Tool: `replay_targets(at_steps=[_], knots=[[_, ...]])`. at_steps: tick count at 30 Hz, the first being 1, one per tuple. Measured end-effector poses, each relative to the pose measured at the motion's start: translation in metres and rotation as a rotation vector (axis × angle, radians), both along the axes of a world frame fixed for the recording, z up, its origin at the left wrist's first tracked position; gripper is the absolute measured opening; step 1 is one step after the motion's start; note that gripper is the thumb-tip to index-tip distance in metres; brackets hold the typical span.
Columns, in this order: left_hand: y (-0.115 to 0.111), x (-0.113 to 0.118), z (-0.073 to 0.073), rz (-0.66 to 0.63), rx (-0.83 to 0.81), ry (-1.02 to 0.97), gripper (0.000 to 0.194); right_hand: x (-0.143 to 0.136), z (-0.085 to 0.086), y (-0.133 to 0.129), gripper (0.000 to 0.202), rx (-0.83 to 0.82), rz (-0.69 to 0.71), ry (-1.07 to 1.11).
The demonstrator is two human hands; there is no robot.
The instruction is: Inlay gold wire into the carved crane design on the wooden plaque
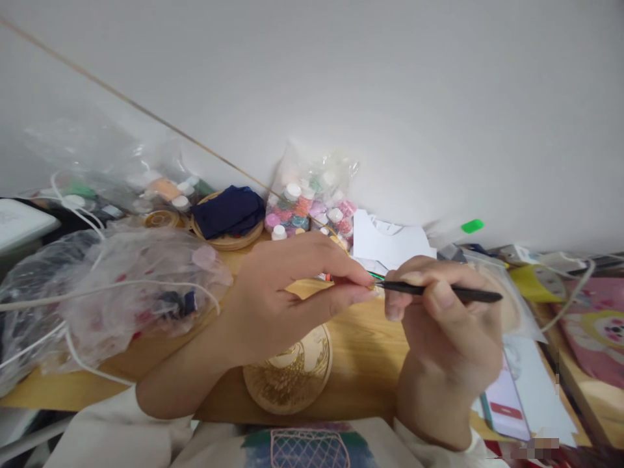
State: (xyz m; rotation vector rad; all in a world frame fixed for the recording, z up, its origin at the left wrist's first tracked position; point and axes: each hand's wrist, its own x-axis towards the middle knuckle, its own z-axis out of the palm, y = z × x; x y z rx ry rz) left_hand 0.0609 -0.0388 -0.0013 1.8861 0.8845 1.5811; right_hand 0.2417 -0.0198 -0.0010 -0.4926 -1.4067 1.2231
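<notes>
Seen from the wearer's head, two bare hands meet above a wooden table [370,364] set against a plain pale wall. The left hand [275,292] comes in with its back turned up, thumb and forefinger brought together in a narrow pinch on a tiny gold-coloured piece [373,288], which is too small to make out clearly. The right hand [453,331] grips a slim black tool [468,294] much like a pen, its pointed end aimed leftward and reaching the left fingertips, right at the gold-coloured piece; whether the tip touches it, I cannot tell. A long tan thread [121,97] slants down from the upper left corner and passes behind the left hand; its lower end is hidden. Below the hands, partly covered by the left one, a round disc [287,383] with a gold pattern lies flat on the table near the wearer. Along the back, from left to right, are a crumpled clear bag [146,279] with white cables [146,284] over it, a folded navy cloth [229,211] on a round wooden hoop [238,244], a clear plastic bag filled with colourful jars [297,201], and white paper [392,239]. On the right, a phone [507,396] with a lit screen lies near the right wrist, and a pink pouch [597,325] with a cartoon animal sits at the far edge.
</notes>
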Motion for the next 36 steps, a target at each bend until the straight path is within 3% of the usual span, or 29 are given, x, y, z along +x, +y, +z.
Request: replay_targets(at_steps=[17, 25, 32, 36], knots=[[0.001, -0.006, 0.004, -0.05, 0.04, 0.114, 0.008, 0.002, 0.0, 0.009, 0.014, -0.188, 0.214, -0.018], [0.002, -0.01, 0.004, -0.065, 0.078, 0.22, 0.008, 0.004, 0.002, 0.011, 0.012, -0.343, 0.278, -0.019], [0.003, -0.011, 0.004, -0.058, 0.139, 0.248, 0.008, 0.002, 0.002, 0.015, 0.012, -0.595, 0.366, 0.037], [0.005, -0.01, 0.005, -0.034, 0.159, 0.243, 0.008, 0.0, 0.0, 0.019, 0.01, -0.612, 0.438, 0.042]])
